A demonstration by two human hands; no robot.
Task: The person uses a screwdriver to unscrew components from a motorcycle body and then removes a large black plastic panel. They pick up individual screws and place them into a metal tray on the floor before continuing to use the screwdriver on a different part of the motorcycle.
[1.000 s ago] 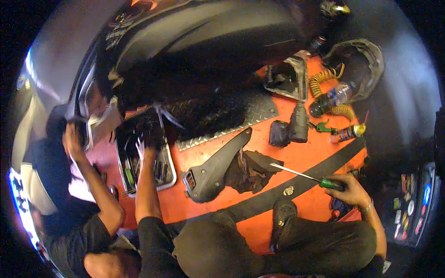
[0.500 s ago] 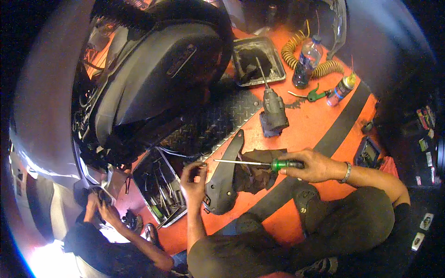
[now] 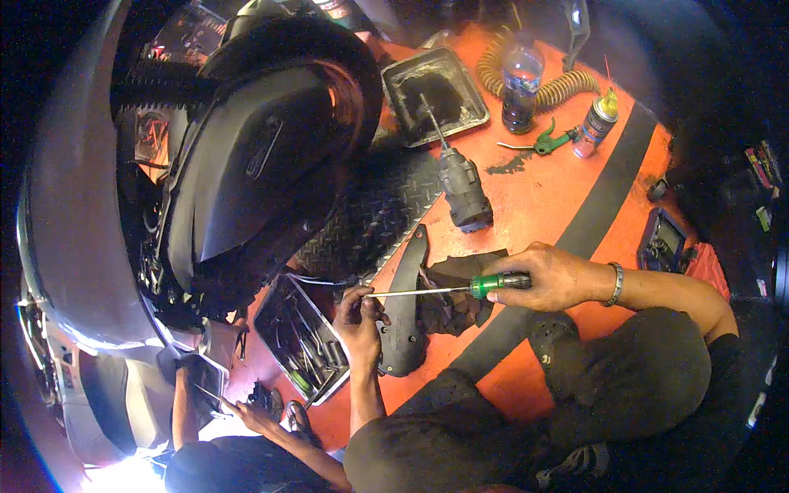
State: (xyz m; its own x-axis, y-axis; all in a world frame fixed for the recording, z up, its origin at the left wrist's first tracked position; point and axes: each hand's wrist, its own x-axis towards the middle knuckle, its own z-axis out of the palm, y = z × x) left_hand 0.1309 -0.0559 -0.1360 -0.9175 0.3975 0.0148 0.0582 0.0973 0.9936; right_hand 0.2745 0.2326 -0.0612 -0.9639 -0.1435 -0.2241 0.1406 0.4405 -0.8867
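My right hand (image 3: 546,278) is closed around the green and black handle of a screwdriver (image 3: 419,292), its long shaft lying level and pointing left. At the shaft's tip my left hand (image 3: 359,320) has its fingers curled in a pinch; whatever small thing they hold, if any, is too small to make out. Below the shaft lies a long black plastic cover (image 3: 403,324) on the floor, beside my left hand. Under the screwdriver, next to the cover, a crumpled dark cloth (image 3: 460,312) is spread.
A motorcycle (image 3: 255,164) fills the left. A tool tray (image 3: 288,361) stands by my left forearm. Ahead lie a power driver (image 3: 466,193), black-stained pan (image 3: 471,135), bottle (image 3: 520,90), coiled hose (image 3: 571,89), green air gun (image 3: 549,144) and spray can (image 3: 596,127). Another person's arm (image 3: 288,440) is lower left.
My left fingers have closed in at the screwdriver's tip, where a gap was before. The view has shifted slightly, and the other person's hands have moved lower.
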